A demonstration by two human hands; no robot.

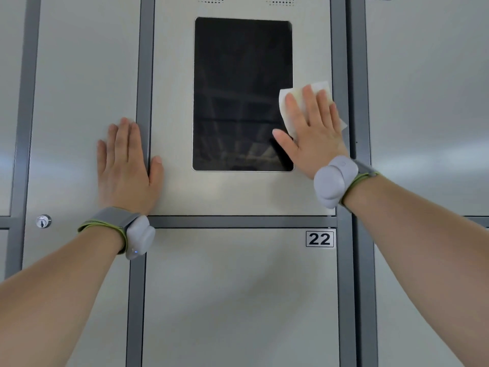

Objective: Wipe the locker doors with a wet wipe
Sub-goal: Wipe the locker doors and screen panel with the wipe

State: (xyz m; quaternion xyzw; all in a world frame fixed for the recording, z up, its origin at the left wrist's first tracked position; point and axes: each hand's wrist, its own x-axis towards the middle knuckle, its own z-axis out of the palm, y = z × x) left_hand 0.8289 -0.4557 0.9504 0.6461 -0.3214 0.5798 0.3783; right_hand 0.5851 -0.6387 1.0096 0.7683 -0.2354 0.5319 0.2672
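A bank of pale grey locker doors with darker grey frames fills the view. The centre panel (174, 102) carries a dark screen (242, 94). My right hand (315, 133) lies flat with straight fingers and presses a white wet wipe (285, 102) against the panel at the screen's right edge. Part of the wipe sticks out above and beside my fingers. My left hand (124, 165) rests flat and open across the frame strip between the left door (79, 88) and the centre panel, and it holds nothing.
Below the centre panel is door number 22 (238, 287), with its label (319, 238) at the top right corner. A round key lock (43, 221) sits low on the left door. More doors (428, 102) stand to the right. Both wrists wear grey bands.
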